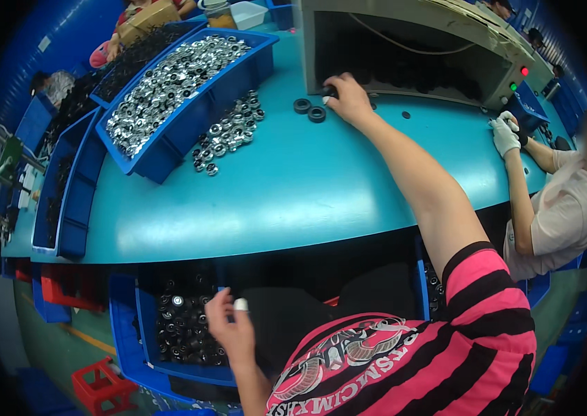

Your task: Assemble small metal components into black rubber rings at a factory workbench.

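My right hand (350, 100) reaches across the teal table with its fingers closed around a small black round part (329, 91), mostly hidden by the fingers. Just left of it lie two black wheel-like rings, one ring (301, 105) touching or nearly touching the other ring (316, 114). My left hand (231, 324) is at the right side of a blue bin (142, 326) below the table edge; its fingers are loosely bent and apart from the white-covered thumb, with nothing visible in them. Black round parts (186, 333) with metal centres fill that bin.
A long blue bin (161, 170) heaped with shiny metal parts stands at left, with loose metal parts (227, 132) beside it. A large box-shaped machine (501, 90) with a dark opening is at the back. At right, a co-worker's gloved hands (506, 132) are over the table. A red stool (102, 388) stands below.
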Motion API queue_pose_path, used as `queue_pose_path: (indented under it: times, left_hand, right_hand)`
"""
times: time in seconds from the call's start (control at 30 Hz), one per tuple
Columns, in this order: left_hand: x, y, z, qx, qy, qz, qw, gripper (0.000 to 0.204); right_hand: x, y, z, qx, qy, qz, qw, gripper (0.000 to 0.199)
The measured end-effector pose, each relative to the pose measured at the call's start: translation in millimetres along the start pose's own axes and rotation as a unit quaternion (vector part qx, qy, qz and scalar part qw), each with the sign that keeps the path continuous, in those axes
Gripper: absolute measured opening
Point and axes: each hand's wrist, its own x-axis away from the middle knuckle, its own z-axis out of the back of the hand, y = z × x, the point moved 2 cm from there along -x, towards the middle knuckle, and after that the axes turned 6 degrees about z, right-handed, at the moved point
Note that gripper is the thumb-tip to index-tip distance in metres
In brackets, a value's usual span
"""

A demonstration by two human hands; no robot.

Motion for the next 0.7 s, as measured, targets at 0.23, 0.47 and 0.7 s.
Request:
queue_pose_path:
  times: [0.23, 0.47, 0.7]
  left_hand:
    - [16.0, 36.6, -49.2, 0.157, -0.186, -0.038, 0.969, 0.051]
    - [4.7, 79.0, -70.9, 0.27, -0.265, -0.044, 0.925, 0.072]
    - [14.9, 54.5, -51.9, 0.4, -0.196, 0.109, 0.889, 0.058]
  right_hand:
    - [93.9, -92.7, 59.0, -0.419, -0.207, -0.111, 0.877, 0.033]
    - [217.5, -187.0, 56.6, -0.569, -0.435, -0.144, 0.683, 0.026]
    - [106.7, -180.4, -10.6, -0.309, -0.232, 0.087, 0.918, 0.025]
